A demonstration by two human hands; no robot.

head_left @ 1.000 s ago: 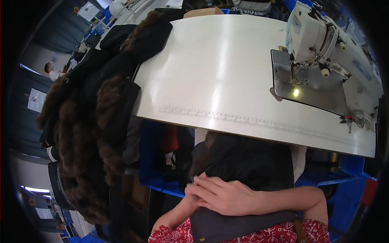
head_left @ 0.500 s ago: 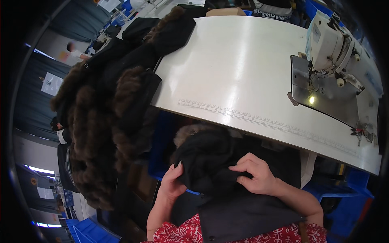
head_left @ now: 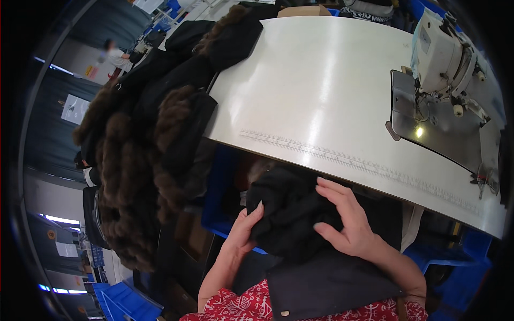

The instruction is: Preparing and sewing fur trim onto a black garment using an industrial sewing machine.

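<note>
A bunched black garment (head_left: 289, 214) lies over my lap, just below the table's front edge. At its left side my left hand (head_left: 243, 231) grips the cloth, thumb on top and the other fingers hidden beneath. Against its right side rests my right hand (head_left: 350, 224), thumb and fingers spread apart, pinching nothing. A bit of light brown fur (head_left: 261, 169) shows behind the bunched cloth. Nearer to me hangs a flat dark panel (head_left: 326, 286) with a round metal snap at its lower corner, covering part of my red patterned clothing.
A white sewing table (head_left: 300, 80) with a printed ruler strip stretches ahead. At its right stands a sewing machine (head_left: 441, 61) with its lamp lit. Black garments with brown fur trim (head_left: 123, 166) are heaped on the left. Blue bins (head_left: 128, 299) stand low; a person (head_left: 118, 58) sits far left.
My right hand has let go of its pinch on the cloth and spread its fingers, moving up slightly. The bunched garment has shifted a little right, hiding more of the fur.
</note>
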